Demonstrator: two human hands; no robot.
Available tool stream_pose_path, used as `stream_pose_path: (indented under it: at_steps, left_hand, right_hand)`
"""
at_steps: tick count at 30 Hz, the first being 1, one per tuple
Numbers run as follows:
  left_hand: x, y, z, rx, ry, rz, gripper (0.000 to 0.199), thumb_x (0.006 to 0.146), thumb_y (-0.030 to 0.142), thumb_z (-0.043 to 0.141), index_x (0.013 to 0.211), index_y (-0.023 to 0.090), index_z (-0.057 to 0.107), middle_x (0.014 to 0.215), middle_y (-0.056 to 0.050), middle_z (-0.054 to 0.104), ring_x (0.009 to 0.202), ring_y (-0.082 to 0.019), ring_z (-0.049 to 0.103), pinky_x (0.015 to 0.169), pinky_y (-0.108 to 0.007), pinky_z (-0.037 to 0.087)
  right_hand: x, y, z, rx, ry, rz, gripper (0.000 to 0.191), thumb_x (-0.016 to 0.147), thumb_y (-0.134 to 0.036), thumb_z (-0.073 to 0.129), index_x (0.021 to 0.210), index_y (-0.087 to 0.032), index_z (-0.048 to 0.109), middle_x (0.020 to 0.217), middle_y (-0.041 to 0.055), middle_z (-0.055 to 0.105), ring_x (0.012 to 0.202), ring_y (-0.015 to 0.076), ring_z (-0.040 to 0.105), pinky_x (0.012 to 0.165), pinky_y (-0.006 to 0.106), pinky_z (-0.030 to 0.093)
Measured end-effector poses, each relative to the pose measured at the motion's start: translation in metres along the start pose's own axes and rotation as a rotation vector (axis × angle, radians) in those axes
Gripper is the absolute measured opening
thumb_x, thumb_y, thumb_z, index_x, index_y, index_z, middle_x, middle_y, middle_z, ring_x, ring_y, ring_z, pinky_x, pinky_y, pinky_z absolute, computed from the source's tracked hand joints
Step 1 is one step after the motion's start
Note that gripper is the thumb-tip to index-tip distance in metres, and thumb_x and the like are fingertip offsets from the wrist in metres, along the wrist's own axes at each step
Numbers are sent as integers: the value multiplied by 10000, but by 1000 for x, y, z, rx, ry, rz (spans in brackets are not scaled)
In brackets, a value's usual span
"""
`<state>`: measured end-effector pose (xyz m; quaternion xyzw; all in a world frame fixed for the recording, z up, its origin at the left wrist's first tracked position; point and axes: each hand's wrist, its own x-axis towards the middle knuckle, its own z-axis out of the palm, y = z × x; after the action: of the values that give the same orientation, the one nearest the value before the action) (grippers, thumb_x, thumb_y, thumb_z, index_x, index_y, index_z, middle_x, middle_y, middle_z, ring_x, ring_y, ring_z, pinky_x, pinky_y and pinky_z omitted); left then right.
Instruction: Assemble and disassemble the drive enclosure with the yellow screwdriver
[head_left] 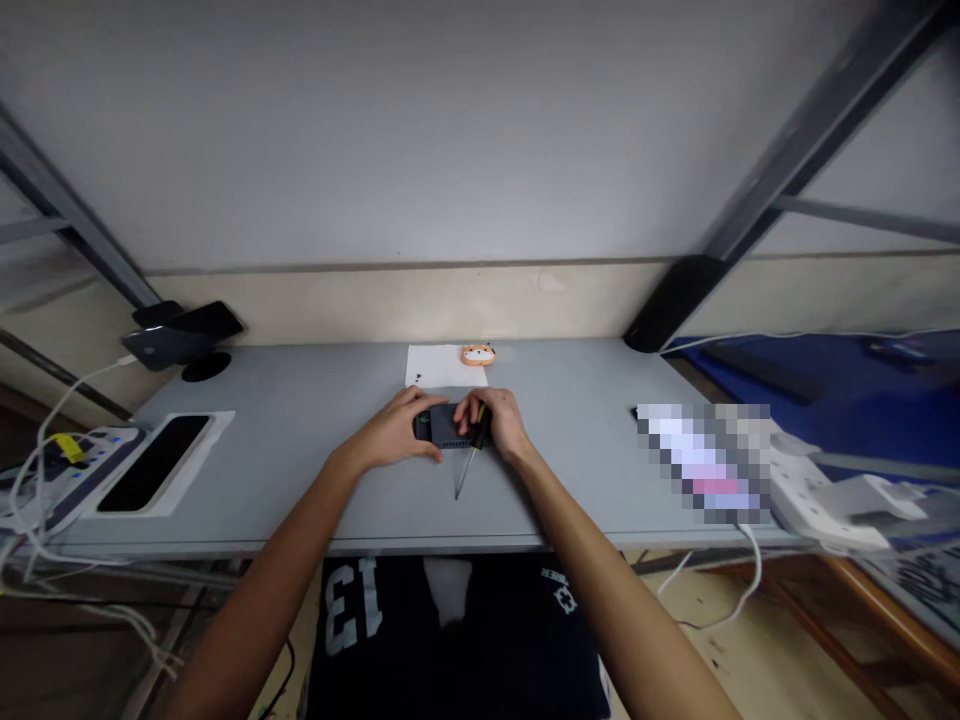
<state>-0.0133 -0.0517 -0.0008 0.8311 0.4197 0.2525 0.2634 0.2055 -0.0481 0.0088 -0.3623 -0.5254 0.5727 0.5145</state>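
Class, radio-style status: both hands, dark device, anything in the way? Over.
Left hand gripping dark device, left end. Right hand holding screwdriver, tip pointing off device. Device partly covered by right hand. White paper, orange case beyond device.

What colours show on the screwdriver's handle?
The handle in the right hand is black and yellow, seen in the head view.

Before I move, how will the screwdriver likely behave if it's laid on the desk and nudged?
The screwdriver should stay stiff, given its straight, slender shaft. Its balance probably sits toward the thicker handle. On the flat desk it may roll or pivot, though the right hand partly hides the handle's shape.
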Motion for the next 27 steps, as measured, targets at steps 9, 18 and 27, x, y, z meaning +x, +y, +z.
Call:
stream_pose_path:
  at_steps: [9,18,27]
  left_hand:
    - [-3,1,-5,33,25,-6,569,772,432,863,1300,336,672,1228,-54,591,1272,-296,496,1127,-475,430]
    - [-3,5,-1,89,16,51,584,822,393,823,1363,336,612,1372,-49,597,1294,-295,497,1135,-475,395]
    - [0,2,6,101,63,83,577,814,388,838,1336,302,608,1351,-39,649,1284,-285,528,1132,-469,385]
  right_hand:
    - [1,-10,-49,-65,360,80,338,777,-386,544,479,-228,530,466,29,595,367,151,497,380,296,490]
    - [14,-35,-55,-224,451,-109,409,838,-386,533,473,-204,579,462,21,552,473,139,491,461,258,405]
    - [30,-19,7,-432,415,-391,437,955,-375,477,572,-210,609,527,-9,541,543,141,506,558,271,387]
